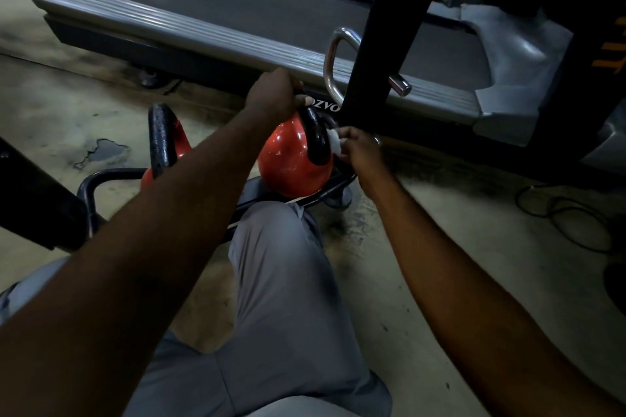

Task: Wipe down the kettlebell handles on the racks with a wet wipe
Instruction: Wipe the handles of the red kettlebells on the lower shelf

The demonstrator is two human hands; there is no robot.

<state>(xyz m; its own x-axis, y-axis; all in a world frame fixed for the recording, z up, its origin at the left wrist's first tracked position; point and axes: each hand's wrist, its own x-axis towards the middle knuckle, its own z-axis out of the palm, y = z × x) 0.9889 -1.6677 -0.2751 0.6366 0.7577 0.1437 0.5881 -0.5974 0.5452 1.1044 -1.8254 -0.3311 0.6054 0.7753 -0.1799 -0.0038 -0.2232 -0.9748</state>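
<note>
Left hand (271,95) is curled over the top of the black kettlebell handle (315,135), fingers wrapped round the far side and mostly hidden, thumb tip showing on the near side. Right hand (359,145) has its fingers bunched tight, pinching a small white wet wipe (333,142); the wipe is pressed against the right leg of the same handle, just below the left hand. There is a ring on one right finger. The handle belongs to a red kettlebell (294,166) sitting on a low black tubular rack (101,179) on the floor, right end of the rack. A second red kettlebell (164,139) with a black handle stands to the left on the same rack, untouched, partly behind the left forearm. A grey-trousered knee (288,281) is in the near centre. A black upright post (372,27) with a chrome loop handle (333,57) is just right of the hands, and a treadmill deck (203,27) lies beyond. A cable (569,217) lies on the concrete floor at right.
</note>
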